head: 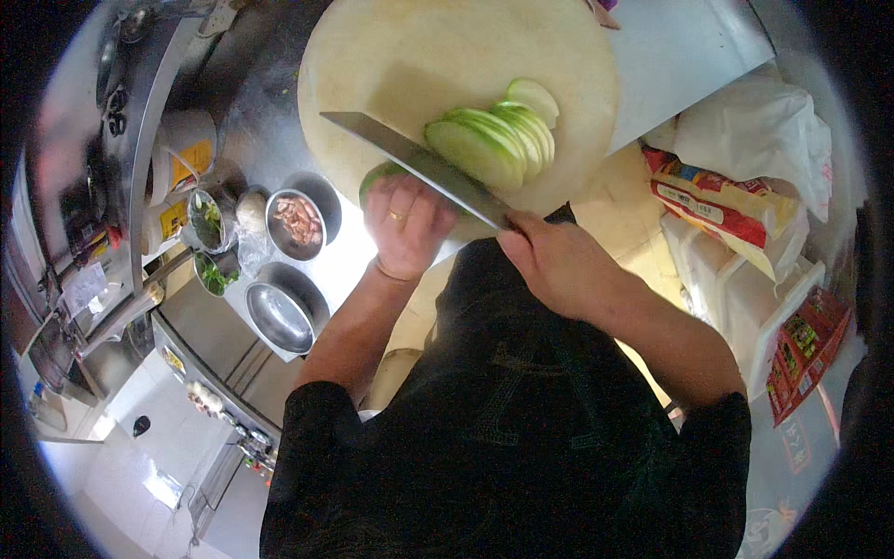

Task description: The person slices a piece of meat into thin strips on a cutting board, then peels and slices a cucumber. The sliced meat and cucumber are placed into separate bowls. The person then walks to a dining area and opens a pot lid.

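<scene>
My right hand [562, 262] grips the handle of a wide-bladed kitchen knife [412, 164], whose blade slants up to the left above a round cutting board [447, 42]. Under the curled fingers of my left hand [408, 220] is a green-skinned vegetable [377, 178], pressed against the board and mostly hidden by the hand and blade. Overlapping pale slices with green rims [496, 143] lie on the far side of the blade. One slice [534, 99] sits at the back of this row. My left hand looks slightly blurred.
Left of the board stand a metal bowl of reddish-brown pieces [299, 222], another metal bowl [281, 318], and containers of green leaves [218, 276]. On the right are a red and yellow food packet [712, 199], a white plastic bag [754, 133] and plastic bins [747, 307].
</scene>
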{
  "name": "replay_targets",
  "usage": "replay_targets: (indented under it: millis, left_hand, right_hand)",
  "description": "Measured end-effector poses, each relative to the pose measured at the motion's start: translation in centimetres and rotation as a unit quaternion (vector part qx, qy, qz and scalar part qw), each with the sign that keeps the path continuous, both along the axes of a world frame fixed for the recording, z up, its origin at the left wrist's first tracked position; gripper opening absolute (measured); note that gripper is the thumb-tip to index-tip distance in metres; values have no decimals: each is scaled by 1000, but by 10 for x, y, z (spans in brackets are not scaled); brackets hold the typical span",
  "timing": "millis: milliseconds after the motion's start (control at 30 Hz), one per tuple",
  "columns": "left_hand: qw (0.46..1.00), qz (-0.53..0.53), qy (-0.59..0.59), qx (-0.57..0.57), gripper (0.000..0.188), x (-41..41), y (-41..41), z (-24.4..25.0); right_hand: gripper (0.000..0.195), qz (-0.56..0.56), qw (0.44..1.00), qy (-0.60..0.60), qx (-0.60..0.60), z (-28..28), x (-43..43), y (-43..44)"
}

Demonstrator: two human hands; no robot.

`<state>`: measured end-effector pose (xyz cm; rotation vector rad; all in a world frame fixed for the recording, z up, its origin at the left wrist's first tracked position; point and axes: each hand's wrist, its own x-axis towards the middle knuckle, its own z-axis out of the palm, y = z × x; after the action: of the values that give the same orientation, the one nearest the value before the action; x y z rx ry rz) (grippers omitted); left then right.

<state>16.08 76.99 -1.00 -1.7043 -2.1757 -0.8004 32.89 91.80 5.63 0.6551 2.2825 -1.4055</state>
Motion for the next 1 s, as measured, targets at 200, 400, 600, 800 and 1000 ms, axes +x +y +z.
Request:
replay_targets:
  millis: [200,400,600,800,1000]
  left_hand:
    - [1000,0,20,15,26,-2,0,1]
    - [1000,-4,9,20,25,0,2,2]
    - [1000,-9,-5,11,26,0,-1,-3]
    - [1000,10,-3,15,24,0,-3,-3]
    - [1000,5,4,16,33,1,-5,-1]
  right_hand:
    - [51,23,983,-160,-87,91,84,18]
    - [45,26,970,-219,-103,101,85,24]
    - [40,-11,997,-64,-40,11,8,3]
    - [44,10,999,-31,-21,25,17,4]
    - [55,34,985,-148,-87,93,95,17]
